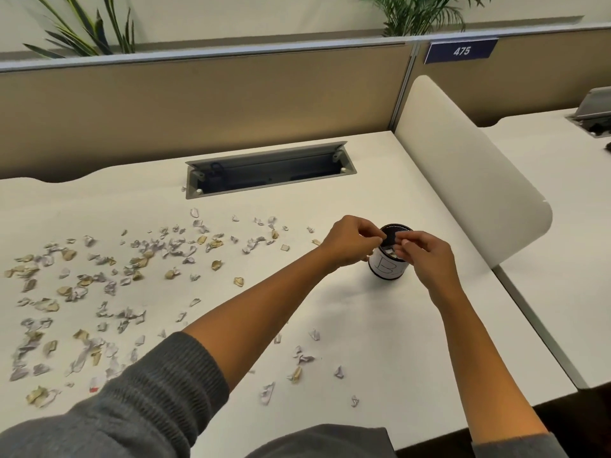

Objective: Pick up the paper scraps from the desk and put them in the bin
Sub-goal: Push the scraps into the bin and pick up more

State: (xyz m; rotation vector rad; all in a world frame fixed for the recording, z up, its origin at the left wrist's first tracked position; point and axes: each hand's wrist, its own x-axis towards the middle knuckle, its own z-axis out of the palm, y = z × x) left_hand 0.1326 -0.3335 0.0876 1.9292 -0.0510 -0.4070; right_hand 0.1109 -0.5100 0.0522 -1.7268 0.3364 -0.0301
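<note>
Several crumpled white and tan paper scraps (145, 256) lie scattered over the left and middle of the white desk (380, 325), with a few more scraps near the front edge (304, 358). The bin (389, 264) is a small black cylinder wrapped in a white label. It stands upright at the right of the desk with a few scraps inside. My left hand (350, 242) hovers at the bin's left rim, its thumb and fingertips pinched on a small scrap. My right hand (426, 256) is over the bin's mouth from the right, its curled fingertips also pinching a scrap.
An open grey cable tray (271, 170) is sunk into the desk behind the scraps. A tan partition wall (198, 100) runs along the back. At the right edge stands a white curved divider (463, 180), with a neighbouring desk (562, 226) beyond it.
</note>
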